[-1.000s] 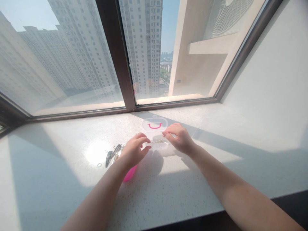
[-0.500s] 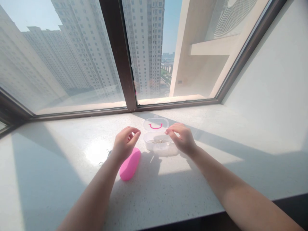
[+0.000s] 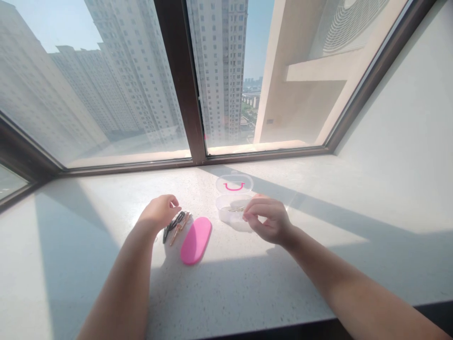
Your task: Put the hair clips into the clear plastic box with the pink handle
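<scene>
My left hand (image 3: 161,212) hovers beside a small pile of hair clips, its fingers loosely curled and apart from the thumb. Black clips (image 3: 173,225) and rose-gold clips (image 3: 180,229) make up that pile. Right of them lies a flat, pink, oval piece (image 3: 196,241). A clear plastic box (image 3: 226,217) stands with its lid raised, a pink handle (image 3: 234,187) on the lid. Thin gold-coloured pins (image 3: 236,209) lie inside. My right hand (image 3: 271,219) is at the box's right side, thumb and fingertips pinched; anything between them is too small to make out.
The pale speckled windowsill (image 3: 219,297) carries everything, with its front edge near me. A dark window frame (image 3: 198,141) rises behind the box, and a white wall (image 3: 399,141) bounds the right side. Sunlight and shadow cross the surface.
My left hand has moved left, away from the box and over to the clips, uncovering them and the pink piece. My right hand has come slightly lower at the box. The view has shifted slightly.
</scene>
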Demonstrator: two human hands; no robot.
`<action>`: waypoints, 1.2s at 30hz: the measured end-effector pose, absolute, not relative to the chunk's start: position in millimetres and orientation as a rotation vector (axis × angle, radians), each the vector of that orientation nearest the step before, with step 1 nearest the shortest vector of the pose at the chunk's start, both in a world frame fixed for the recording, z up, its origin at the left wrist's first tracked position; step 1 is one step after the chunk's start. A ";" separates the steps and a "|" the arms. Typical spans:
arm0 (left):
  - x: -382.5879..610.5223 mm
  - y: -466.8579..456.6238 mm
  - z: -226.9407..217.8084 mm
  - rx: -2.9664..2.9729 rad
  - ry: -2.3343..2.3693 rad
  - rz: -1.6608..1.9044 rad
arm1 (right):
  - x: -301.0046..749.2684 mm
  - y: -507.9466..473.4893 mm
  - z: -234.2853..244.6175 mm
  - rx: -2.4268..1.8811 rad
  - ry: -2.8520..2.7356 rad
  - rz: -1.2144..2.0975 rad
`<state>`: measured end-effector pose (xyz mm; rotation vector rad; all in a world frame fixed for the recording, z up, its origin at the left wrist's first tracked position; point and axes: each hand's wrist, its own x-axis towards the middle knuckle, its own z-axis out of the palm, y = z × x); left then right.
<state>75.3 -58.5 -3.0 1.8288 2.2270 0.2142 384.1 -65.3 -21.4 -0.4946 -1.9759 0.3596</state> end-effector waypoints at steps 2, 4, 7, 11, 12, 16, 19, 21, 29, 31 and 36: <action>72.7 -59.3 -4.0 1.796 2.229 0.084 | 381.1 -67.0 -23.6 -0.510 -2.016 0.400; 73.4 -60.6 -3.4 1.793 2.223 0.017 | 379.9 -66.8 -25.3 -0.535 -2.035 0.425; 78.4 -62.3 -3.0 1.839 2.175 -0.014 | 380.3 -65.5 -26.0 -0.566 -2.038 0.443; 85.1 -62.9 -8.2 1.875 2.123 -0.119 | 380.7 -64.5 -25.0 -0.584 -2.045 0.452; 86.3 -63.0 -9.7 1.881 2.116 -0.137 | 380.6 -64.4 -24.8 -0.586 -2.048 0.453; 89.3 -63.4 -11.4 1.833 2.090 -0.191 | 380.5 -63.6 -24.9 -0.598 -2.064 0.451; 89.4 -63.5 -9.8 1.794 2.075 -0.198 | 381.3 -63.0 -25.5 -0.604 -2.071 0.438; 88.8 -63.1 -8.6 1.818 2.097 -0.159 | 381.8 -62.7 -25.8 -0.610 -2.069 0.434; 91.2 -63.3 -5.0 1.885 2.056 0.058 | 382.4 -62.2 -26.4 -0.632 -2.081 0.429; 93.2 -63.2 -7.5 1.896 2.014 0.078 | 382.6 -62.0 -26.4 -0.632 -2.087 0.428; 98.9 -62.3 -14.2 1.891 1.980 0.084 | 382.5 -61.6 -26.5 -0.637 -2.098 0.433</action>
